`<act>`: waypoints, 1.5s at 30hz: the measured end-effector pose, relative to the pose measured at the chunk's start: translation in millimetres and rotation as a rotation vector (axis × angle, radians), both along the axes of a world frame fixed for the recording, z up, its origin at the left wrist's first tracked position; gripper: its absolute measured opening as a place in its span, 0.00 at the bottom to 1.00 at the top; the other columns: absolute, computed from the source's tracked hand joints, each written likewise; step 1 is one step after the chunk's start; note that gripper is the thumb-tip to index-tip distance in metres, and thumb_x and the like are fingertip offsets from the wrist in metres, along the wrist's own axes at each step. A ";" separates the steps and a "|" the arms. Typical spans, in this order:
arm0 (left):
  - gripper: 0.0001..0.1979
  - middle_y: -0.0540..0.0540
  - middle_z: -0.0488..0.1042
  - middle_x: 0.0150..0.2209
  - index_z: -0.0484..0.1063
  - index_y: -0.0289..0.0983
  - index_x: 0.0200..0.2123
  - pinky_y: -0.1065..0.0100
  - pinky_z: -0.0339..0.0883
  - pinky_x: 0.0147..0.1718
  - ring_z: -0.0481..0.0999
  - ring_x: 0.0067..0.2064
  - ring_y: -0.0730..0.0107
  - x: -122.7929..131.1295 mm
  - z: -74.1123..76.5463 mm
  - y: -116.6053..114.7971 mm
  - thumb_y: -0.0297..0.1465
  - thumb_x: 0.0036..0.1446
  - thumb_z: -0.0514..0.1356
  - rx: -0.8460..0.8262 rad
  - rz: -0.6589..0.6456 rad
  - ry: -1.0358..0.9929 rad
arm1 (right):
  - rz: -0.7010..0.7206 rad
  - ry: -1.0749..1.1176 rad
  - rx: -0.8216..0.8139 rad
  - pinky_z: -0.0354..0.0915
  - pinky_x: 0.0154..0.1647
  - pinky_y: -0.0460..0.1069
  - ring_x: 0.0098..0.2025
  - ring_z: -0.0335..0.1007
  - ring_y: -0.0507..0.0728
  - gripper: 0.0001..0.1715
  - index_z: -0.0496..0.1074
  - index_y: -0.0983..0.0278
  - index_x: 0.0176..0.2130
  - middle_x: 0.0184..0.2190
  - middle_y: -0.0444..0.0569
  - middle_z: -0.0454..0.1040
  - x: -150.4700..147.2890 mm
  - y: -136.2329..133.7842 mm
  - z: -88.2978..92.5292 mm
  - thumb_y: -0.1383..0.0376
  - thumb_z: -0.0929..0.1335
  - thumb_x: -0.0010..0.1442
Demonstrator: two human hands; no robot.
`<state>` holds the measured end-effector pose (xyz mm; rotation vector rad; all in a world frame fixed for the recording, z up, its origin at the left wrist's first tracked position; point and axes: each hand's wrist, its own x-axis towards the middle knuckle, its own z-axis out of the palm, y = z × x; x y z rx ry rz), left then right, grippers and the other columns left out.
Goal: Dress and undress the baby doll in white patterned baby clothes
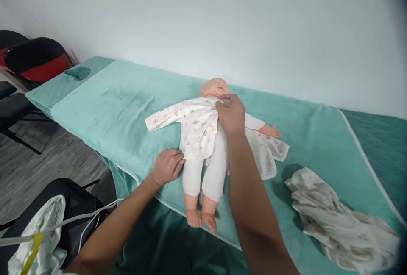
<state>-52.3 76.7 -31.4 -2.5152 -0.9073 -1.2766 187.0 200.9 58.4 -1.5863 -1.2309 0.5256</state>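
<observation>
A baby doll (212, 87) lies on its back on a teal towel (121, 105) spread over a bed. It wears white leggings and a white printed wrap shirt (197, 129), whose right panel lies open beside it. My left hand (167, 166) pinches the lower hem of the shirt's left panel, beside the doll's hip. My right hand (230, 114) rests on the doll's chest, fingers closed on the shirt's edge near the neck.
A crumpled printed cloth (340, 220) lies on the towel at the right. Black and red chairs (34, 61) stand at the far left. A dark bag with white fabric and cords (47, 228) sits at the lower left. A white wall runs behind the bed.
</observation>
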 end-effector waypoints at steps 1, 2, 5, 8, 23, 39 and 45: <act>0.05 0.42 0.78 0.35 0.67 0.37 0.45 0.64 0.71 0.35 0.76 0.35 0.64 -0.4 -0.5 0.1 0.26 0.67 0.55 -0.013 0.001 -0.004 | -0.004 0.021 0.005 0.56 0.34 0.50 0.23 0.56 0.54 0.10 0.71 0.58 0.39 0.17 0.35 0.58 1.8 0.5 -1.0 0.67 0.66 0.55; 0.04 0.43 0.78 0.35 0.67 0.37 0.44 0.64 0.70 0.35 0.76 0.35 0.65 -0.7 -1.2 0.1 0.26 0.67 0.54 -0.023 0.004 -0.012 | -0.009 0.040 0.007 0.55 0.33 0.50 0.23 0.55 0.54 0.10 0.71 0.59 0.39 0.17 0.35 0.57 3.8 0.7 -2.1 0.67 0.66 0.55; 0.05 0.44 0.78 0.35 0.67 0.38 0.43 0.64 0.70 0.35 0.77 0.35 0.66 -1.2 -3.9 -0.1 0.26 0.68 0.53 -0.076 0.041 -0.048 | -0.030 0.071 -0.006 0.54 0.31 0.50 0.22 0.52 0.54 0.08 0.70 0.59 0.38 0.17 0.35 0.55 13.1 -1.2 -8.1 0.65 0.65 0.56; 0.07 0.45 0.77 0.35 0.69 0.39 0.41 0.64 0.71 0.37 0.77 0.36 0.66 -2.0 -6.1 4.0 0.29 0.70 0.51 -0.261 0.191 -0.128 | -0.123 -0.018 -0.034 0.56 0.35 0.51 0.26 0.56 0.55 0.03 0.68 0.58 0.36 0.20 0.37 0.58 27.1 -8.0 -18.1 0.62 0.65 0.58; 0.25 0.38 0.68 0.68 0.67 0.39 0.66 0.37 0.47 0.70 0.61 0.71 0.47 -97.2 25.0 123.0 0.29 0.70 0.45 -0.549 0.678 0.301 | 0.016 0.029 -0.162 0.58 0.39 0.51 0.34 0.62 0.55 0.22 0.66 0.60 0.29 0.27 0.41 0.67 41.9 -31.4 -42.3 0.46 0.66 0.63; 0.20 0.43 0.77 0.59 0.73 0.37 0.56 0.55 0.65 0.65 0.73 0.62 0.60 35.9 111.3 130.5 0.28 0.64 0.53 -0.511 0.092 -0.014 | 0.571 0.245 0.004 0.67 0.50 0.51 0.42 0.65 0.54 0.21 0.61 0.58 0.39 0.39 0.43 0.65 17.3 -41.4 -49.0 0.48 0.70 0.60; 0.24 0.39 0.76 0.58 0.71 0.36 0.59 0.54 0.62 0.60 0.72 0.62 0.54 150.3 139.2 127.6 0.21 0.59 0.57 -0.445 -0.180 0.608 | 0.682 0.218 -0.012 0.61 0.68 0.62 0.65 0.66 0.66 0.21 0.73 0.56 0.49 0.56 0.51 0.75 13.3 -56.2 -48.9 0.53 0.73 0.59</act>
